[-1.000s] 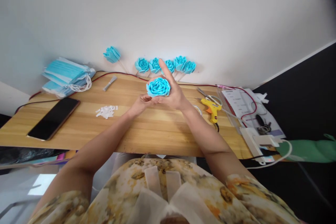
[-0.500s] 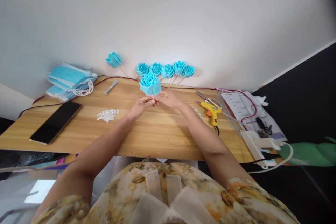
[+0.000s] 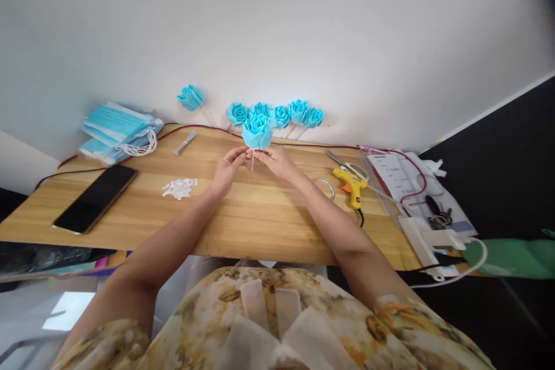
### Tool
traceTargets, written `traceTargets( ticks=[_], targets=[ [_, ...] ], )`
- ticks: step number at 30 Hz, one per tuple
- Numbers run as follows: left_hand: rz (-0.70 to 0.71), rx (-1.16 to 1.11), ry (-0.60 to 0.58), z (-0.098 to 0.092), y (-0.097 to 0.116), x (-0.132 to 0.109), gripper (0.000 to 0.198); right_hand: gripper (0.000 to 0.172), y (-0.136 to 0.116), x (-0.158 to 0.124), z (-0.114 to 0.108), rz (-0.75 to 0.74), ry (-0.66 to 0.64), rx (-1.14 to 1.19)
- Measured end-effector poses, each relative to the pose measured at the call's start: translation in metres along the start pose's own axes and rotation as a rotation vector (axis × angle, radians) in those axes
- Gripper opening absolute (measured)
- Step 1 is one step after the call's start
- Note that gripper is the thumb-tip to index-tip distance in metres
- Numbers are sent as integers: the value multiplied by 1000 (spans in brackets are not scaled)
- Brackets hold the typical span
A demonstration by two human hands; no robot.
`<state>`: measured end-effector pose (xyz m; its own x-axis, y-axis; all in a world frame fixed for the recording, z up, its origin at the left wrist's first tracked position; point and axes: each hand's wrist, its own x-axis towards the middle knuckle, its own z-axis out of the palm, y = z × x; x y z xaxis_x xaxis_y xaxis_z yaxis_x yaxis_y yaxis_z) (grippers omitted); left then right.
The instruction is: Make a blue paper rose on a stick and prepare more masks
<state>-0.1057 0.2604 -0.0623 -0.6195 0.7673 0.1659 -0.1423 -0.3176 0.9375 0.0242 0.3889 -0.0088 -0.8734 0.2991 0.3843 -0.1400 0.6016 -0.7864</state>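
Observation:
Upright over the middle of the table is a blue artificial flower [image 3: 257, 133] with layered petals on a thin pale stem. Just under its bloom, the fingertips of my right hand [image 3: 278, 162] are closed on the stem. From the other side my left hand [image 3: 229, 167] pinches at the same stem with thumb and fingers. Below the fingers the stem's lower end shows. Behind it, several similar blue flowers [image 3: 298, 111] lean on the wall, and a single one [image 3: 190, 97] leans farther left.
On the wooden table [image 3: 260, 225] lie a stack of blue face masks [image 3: 113, 125], a phone [image 3: 95, 199], small white strips [image 3: 180, 188] and a bundle of thin ties [image 3: 185, 143]. To the right are a tape roll [image 3: 324, 188], scissors [image 3: 347, 163], a yellow glue gun [image 3: 352, 186] and a power strip [image 3: 427, 245].
The flower has shifted slightly right and now stands more upright, with its stem showing below. My left hand has turned and moved a little up toward the stem. The view has shifted slightly.

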Motion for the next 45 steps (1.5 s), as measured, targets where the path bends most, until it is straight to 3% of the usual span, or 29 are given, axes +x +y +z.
traceTargets(
  ticks=[8, 13, 18, 25, 30, 34, 38, 41, 45],
  targets=[
    [194, 154, -37, 4, 11, -6, 43, 28, 17, -1, 4, -21, 1, -94],
    [158, 160, 2, 4, 11, -7, 41, 29, 25, -5, 19, 8, -71, -121],
    [149, 178, 35, 3, 9, -6, 39, 32, 27, -11, 29, -36, -56, -170],
    [188, 190, 10, 0, 8, 0, 37, 32, 30, -8, 23, -59, -70, -198],
    [285, 334, -14, -6, 17, 3, 35, 36, 30, -5, 5, -22, 136, -111],
    [305, 301, 8, -6, 12, 2, 39, 55, 7, -2, -11, -9, 208, 137],
    [305, 252, 38, -3, 0, 3, 46, 82, -28, -1, -23, -181, 86, 303],
    [357, 241, 22, 0, 0, 3, 48, 112, -47, -3, -22, -322, -26, 225],
    [324, 256, -88, 1, 8, -4, 45, 137, -57, -6, -8, -283, -82, 62]
  ],
)
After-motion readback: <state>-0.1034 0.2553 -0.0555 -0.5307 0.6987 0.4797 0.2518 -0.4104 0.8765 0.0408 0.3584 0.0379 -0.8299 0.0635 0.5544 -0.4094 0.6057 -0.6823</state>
